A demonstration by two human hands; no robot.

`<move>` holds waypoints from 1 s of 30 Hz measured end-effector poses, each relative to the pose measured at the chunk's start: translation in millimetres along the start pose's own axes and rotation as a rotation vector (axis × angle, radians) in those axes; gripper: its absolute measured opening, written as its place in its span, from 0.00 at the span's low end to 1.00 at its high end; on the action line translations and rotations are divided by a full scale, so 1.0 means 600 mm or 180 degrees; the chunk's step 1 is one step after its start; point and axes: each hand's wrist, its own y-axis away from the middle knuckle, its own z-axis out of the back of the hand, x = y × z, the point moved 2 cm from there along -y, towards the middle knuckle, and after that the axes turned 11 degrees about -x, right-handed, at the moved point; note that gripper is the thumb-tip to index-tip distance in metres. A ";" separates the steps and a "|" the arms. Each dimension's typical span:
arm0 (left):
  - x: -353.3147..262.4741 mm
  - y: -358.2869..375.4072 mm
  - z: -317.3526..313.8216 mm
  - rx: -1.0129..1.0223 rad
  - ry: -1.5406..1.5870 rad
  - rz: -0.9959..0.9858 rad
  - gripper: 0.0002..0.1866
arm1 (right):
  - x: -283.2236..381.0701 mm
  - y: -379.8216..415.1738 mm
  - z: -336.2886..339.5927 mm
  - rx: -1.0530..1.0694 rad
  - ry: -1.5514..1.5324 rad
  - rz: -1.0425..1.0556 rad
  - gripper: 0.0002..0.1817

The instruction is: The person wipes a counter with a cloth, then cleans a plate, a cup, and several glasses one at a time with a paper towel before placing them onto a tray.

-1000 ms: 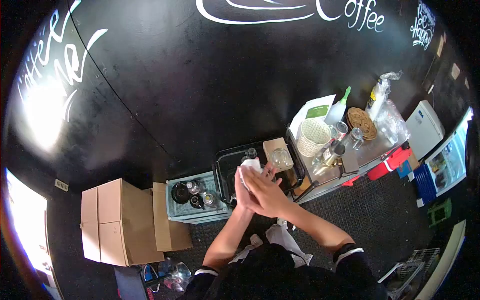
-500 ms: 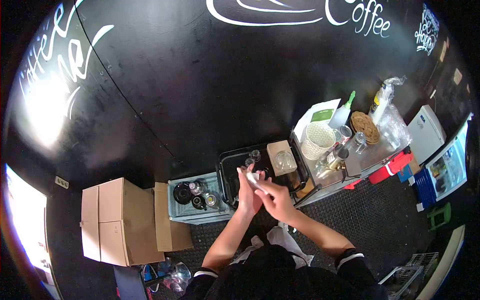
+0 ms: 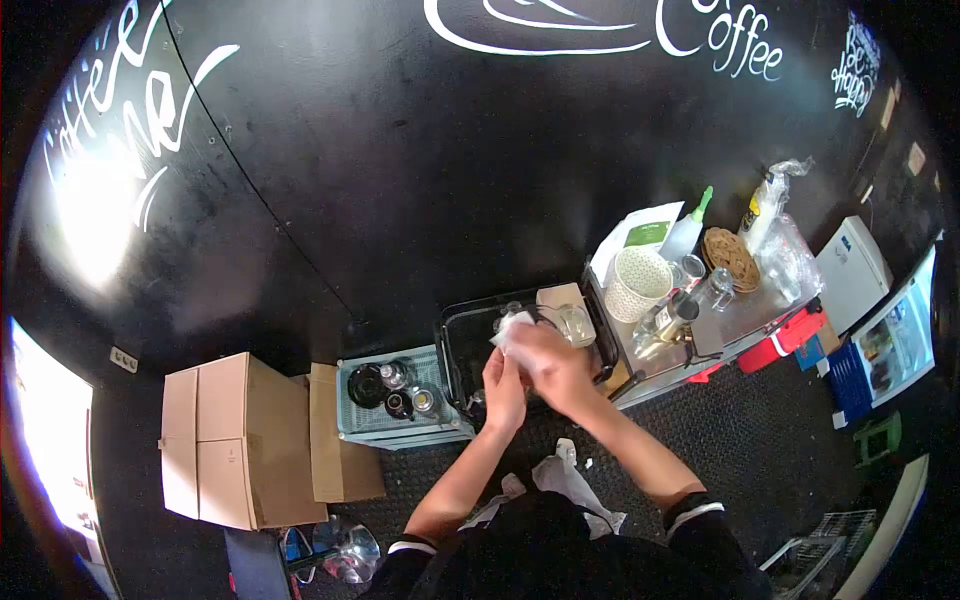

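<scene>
Both of my hands meet over the black tray [image 3: 455,345]. My right hand [image 3: 550,358], blurred by motion, is closed on a crumpled white tissue [image 3: 513,326] that sticks out past its fingers. Just below and to the left, my left hand [image 3: 506,388] has its fingers closed and turned up against the right one. Whatever lies between the two hands is hidden. Beyond the right hand, a clear glass jar [image 3: 575,325] stands by a cardboard box [image 3: 560,296] at the tray's right end. Small glass items behind the tissue are partly covered.
Left of the tray, a grey-blue crate [image 3: 360,425] holds black and glass coffee ware. A large cardboard box [image 3: 215,440] stands farther left. On the right, a metal table [image 3: 740,320] carries a white woven basket [image 3: 638,283], a wicker basket [image 3: 730,258], bottles and glasses.
My right hand has moved up and over the fingers of my left hand, and the white tissue now sticks out at the top. My left hand has dropped slightly, its fingers curling in.
</scene>
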 end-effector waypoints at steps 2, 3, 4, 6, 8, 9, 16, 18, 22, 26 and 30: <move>0.016 -0.006 0.010 0.0073 -0.0358 -0.0183 0.11 | 0.005 0.002 -0.010 0.0452 0.1127 0.0523 0.24; 0.008 -0.002 0.001 0.0076 -0.0349 -0.0193 0.11 | -0.004 -0.003 -0.011 0.0342 0.1067 0.0237 0.26; 0.001 0.005 -0.008 0.0072 -0.0310 -0.0123 0.11 | -0.005 -0.006 -0.014 0.0338 0.1069 0.0251 0.26; -0.014 0.015 -0.012 0.0158 -0.0597 -0.0179 0.11 | -0.004 -0.001 -0.014 0.0075 0.1078 -0.0135 0.27; -0.012 0.004 0.007 0.0172 -0.0129 0.0173 0.14 | 0.012 0.012 -0.007 0.0363 0.1103 0.0170 0.28; -0.023 0.008 0.001 0.0030 -0.0033 0.0239 0.15 | 0.018 0.021 -0.004 0.0650 0.1119 0.0497 0.28; -0.024 0.027 -0.012 0.0417 -0.0231 0.0288 0.20 | -0.008 0.018 0.022 0.0227 0.0937 -0.0048 0.26; -0.023 0.023 -0.006 0.0386 -0.0574 0.0302 0.19 | -0.005 0.011 0.013 0.0169 0.1065 -0.0105 0.26; -0.012 0.006 0.007 -0.0039 0.0034 0.0741 0.19 | 0.025 0.017 0.005 0.0735 0.1527 0.0677 0.26; -0.045 0.007 -0.001 0.0506 0.0438 0.0584 0.21 | -0.004 0.050 0.028 0.1001 0.1387 0.1882 0.29; -0.038 0.018 0.005 0.0488 0.0141 0.0551 0.24 | -0.018 0.040 0.052 0.0479 0.0572 0.0526 0.36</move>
